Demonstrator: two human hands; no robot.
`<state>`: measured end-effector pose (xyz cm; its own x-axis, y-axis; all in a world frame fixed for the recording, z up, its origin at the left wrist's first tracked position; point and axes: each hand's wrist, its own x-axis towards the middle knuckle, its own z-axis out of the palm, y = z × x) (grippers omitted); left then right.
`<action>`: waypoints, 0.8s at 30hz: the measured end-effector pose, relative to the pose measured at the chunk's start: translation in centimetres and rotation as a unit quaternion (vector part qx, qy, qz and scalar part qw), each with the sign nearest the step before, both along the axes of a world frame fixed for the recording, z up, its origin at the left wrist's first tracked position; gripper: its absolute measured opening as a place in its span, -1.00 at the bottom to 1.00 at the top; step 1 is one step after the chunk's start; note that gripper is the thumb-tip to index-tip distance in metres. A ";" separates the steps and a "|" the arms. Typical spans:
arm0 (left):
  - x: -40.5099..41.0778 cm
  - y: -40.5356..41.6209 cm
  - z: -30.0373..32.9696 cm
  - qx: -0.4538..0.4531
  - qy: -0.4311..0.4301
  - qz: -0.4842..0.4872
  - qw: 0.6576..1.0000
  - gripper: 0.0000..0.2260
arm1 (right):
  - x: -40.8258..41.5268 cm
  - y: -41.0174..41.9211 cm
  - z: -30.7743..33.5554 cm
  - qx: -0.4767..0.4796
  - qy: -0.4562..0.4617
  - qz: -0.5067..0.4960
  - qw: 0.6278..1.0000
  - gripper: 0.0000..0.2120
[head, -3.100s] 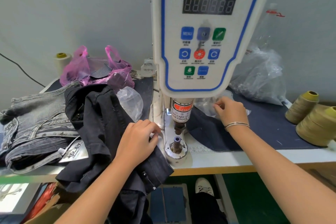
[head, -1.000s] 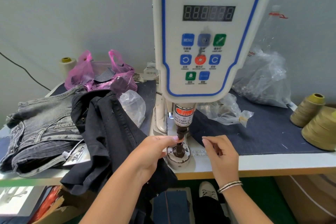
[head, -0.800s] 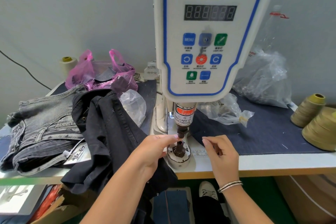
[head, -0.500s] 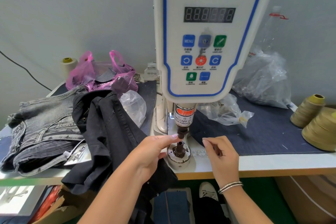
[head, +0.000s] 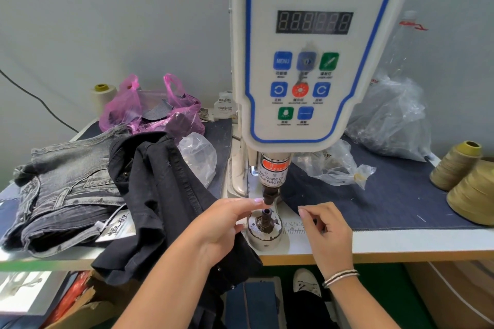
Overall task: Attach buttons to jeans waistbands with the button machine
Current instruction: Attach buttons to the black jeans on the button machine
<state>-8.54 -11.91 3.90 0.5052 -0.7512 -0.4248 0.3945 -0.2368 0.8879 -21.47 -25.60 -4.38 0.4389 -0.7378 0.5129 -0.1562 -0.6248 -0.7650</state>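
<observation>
The white servo button machine point(head: 315, 61) stands at the middle of the table. Its dark upper punch point(head: 268, 196) hangs just above the round lower die point(head: 263, 230), which has a short dark post. My left hand point(head: 222, 227) lies over the black jeans point(head: 160, 195), its straight index fingertip touching the punch tip from the left. My right hand point(head: 326, 232) hovers right of the die with curled fingers pinching a small dark button point(head: 316, 222), mostly hidden.
Grey jeans point(head: 66, 187) are piled at the left. A pink bag point(head: 149, 112) and clear plastic bags point(head: 334, 165) point(head: 390, 120) lie around the machine. Olive thread cones point(head: 459, 168) stand at the right on a dark denim sheet point(head: 387, 203). Below the table edge a shoe point(head: 306, 282) shows.
My right hand came from the clear bag behind the machine to the table front beside the die. My left hand rose from the black jeans to the punch tip. Little moved in the last second.
</observation>
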 end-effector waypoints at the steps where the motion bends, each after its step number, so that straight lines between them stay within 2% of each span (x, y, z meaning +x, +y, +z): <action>1: 0.0 0.0 0.0 -0.002 -0.019 0.000 1.000 -0.83 | 0.0 0.0 0.0 -0.003 0.003 0.000 1.000 -0.92; 4: 0.3 0.2 -0.1 0.016 -0.138 -0.015 0.990 -0.79 | 0.1 0.0 0.0 -0.010 0.015 0.000 1.000 -0.93; 7: 1.1 0.7 -0.1 0.003 -0.213 -0.035 0.976 -0.80 | 0.1 0.0 -0.1 -0.008 0.009 -0.002 1.000 -0.93; 9: 1.7 1.0 0.0 -0.013 -0.256 -0.005 0.967 -0.78 | 0.1 0.0 -0.1 -0.010 0.007 -0.001 1.000 -0.93; 11: 2.9 1.1 0.0 -0.012 -0.309 0.069 0.948 -0.77 | 0.1 0.0 -0.1 -0.008 0.006 -0.002 1.000 -0.93; 14: 5.6 1.1 0.2 0.085 -0.441 0.139 0.883 -0.83 | 0.2 -0.1 -0.2 0.002 0.004 0.000 1.000 -0.93; 16: 7.0 1.0 0.0 0.199 -0.507 0.101 0.832 -0.68 | 0.2 -0.1 -0.2 0.006 0.007 0.000 1.000 -0.92; 18: 7.8 1.1 -0.5 0.315 -0.576 0.037 0.753 -0.54 | 0.4 -0.4 0.0 0.024 0.011 0.007 1.000 -0.88; 20: 8.4 1.4 -1.1 0.364 -0.638 0.002 0.679 -0.51 | 1.0 -0.9 0.4 0.063 0.028 0.025 0.997 -0.79; 22: 9.2 1.9 -1.1 0.362 -0.665 0.001 0.653 -0.57 | 2.0 -1.6 1.2 0.098 0.046 0.050 0.993 -0.70; 24: 10.0 2.3 -0.8 0.364 -0.678 -0.002 0.638 -0.69 | 3.1 -2.4 2.1 0.092 0.066 0.068 0.991 -0.70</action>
<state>1.50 -9.59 3.06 0.7784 -0.6058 0.1646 -0.6215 -0.7806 0.0664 -18.37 -27.98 -2.24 0.5951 -0.7430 0.3062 -0.1864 -0.4982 -0.8468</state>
